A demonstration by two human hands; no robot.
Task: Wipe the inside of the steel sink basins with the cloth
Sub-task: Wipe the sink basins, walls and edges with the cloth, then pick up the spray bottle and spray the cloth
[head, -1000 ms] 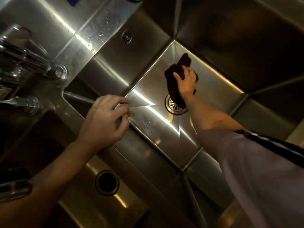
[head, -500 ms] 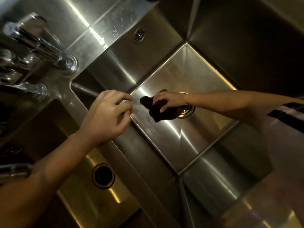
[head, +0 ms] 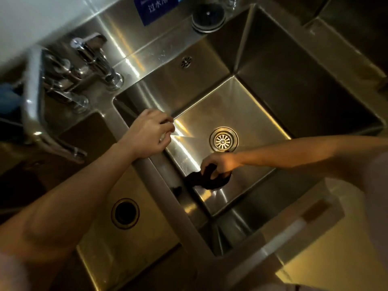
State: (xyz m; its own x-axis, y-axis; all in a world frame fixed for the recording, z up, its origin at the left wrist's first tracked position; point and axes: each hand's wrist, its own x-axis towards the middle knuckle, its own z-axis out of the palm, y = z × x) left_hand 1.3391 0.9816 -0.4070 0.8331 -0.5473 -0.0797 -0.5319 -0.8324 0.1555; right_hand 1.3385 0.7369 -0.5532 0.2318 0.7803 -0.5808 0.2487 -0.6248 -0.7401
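Down on the steel basin floor (head: 235, 106), the right hand (head: 219, 163) grips a bunched, dark, possibly damp cloth (head: 206, 180).

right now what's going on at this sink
A person is wiping a steel double sink. Their right hand grips a dark cloth bunched on the floor of the right basin, by the wall nearest the divider, just below the drain strainer. The left hand rests over the divider with fingers loosely curled, holding nothing. The left basin with its open drain hole is not being touched.
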